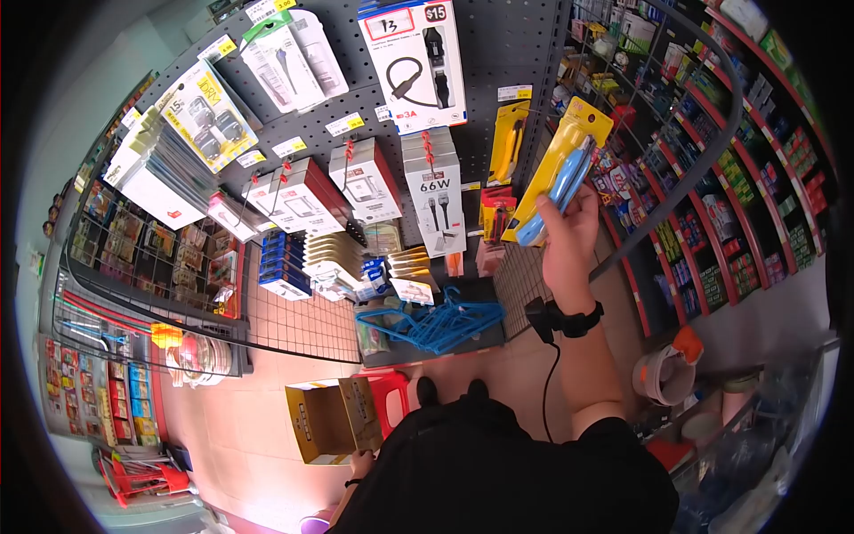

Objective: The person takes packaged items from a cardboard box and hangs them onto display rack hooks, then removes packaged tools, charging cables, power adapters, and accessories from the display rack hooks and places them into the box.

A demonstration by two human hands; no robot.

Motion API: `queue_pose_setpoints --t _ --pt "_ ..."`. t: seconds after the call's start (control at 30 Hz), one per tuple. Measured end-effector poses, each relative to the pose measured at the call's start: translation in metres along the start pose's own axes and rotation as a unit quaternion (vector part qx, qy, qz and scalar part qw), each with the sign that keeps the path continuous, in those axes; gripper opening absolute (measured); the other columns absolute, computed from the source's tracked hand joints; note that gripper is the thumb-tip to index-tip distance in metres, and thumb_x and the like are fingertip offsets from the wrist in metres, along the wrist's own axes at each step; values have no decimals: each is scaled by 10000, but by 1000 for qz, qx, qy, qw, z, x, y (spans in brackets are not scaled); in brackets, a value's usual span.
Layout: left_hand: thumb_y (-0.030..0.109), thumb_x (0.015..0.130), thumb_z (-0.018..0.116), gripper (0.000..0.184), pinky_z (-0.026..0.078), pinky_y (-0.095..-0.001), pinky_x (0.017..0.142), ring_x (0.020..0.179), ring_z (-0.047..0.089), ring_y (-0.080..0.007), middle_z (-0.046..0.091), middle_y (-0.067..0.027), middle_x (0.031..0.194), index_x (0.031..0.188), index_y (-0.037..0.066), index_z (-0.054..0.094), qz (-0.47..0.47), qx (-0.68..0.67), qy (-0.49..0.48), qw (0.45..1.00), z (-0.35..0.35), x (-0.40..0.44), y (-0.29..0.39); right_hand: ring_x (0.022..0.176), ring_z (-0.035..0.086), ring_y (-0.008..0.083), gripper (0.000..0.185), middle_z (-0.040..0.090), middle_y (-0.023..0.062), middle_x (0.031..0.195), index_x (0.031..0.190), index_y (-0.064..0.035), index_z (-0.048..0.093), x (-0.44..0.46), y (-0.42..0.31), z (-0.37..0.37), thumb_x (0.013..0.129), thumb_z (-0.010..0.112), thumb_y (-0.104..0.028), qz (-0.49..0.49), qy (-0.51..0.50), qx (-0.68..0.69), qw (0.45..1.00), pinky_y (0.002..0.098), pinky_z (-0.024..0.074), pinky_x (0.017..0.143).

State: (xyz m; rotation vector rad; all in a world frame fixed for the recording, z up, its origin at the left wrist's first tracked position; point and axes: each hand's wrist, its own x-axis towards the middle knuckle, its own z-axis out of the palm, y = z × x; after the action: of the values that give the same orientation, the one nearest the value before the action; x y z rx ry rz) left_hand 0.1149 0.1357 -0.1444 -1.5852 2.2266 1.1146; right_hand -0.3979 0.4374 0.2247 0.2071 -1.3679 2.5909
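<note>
In my right hand is a yellow-carded blister pack with blue-handled tools in it, held upright near the right end of the pegboard. A similar yellow pack hangs on a peg just left of it. My left hand is low down, its fingers closed on the edge of an open cardboard box with a yellow inside. A black strap with a small device and a cable is around my right wrist.
A grey pegboard carries boxed cables and other packs with price tags. Blue hangers lie on the bottom shelf. A red stool stands behind the box. Stocked shelves and a bucket are at right.
</note>
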Motion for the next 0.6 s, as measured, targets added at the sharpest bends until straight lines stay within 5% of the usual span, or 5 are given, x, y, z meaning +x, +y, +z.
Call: queue_pose_setpoints --t 0.1,0.37,0.6 --pt "178 823 596 251 540 -330 582 610 666 -201 680 -126 727 902 -49 668 -13 -2 -21 1000 -9 -6 23 1038 598 126 415 601 75 1095 1200 -29 426 -20 -5 -1 861 659 24 -59 -80 -47 994 294 489 891" --pt "141 882 572 180 489 -285 461 549 608 -158 631 -94 752 947 -24 604 34 -181 -16 983 -17 18 78 944 621 117 352 625 67 1050 1178 -17 476 -108 68 -18 899 676 -94 267 -179 -81 943 258 510 810" --pt "202 960 557 272 493 -250 578 670 618 -109 655 -54 888 1148 12 605 98 -229 -163 955 -61 -9 217 889 624 84 313 625 55 1016 1216 -6 446 -158 102 -10 985 567 -177 432 -249 -63 865 238 516 765"
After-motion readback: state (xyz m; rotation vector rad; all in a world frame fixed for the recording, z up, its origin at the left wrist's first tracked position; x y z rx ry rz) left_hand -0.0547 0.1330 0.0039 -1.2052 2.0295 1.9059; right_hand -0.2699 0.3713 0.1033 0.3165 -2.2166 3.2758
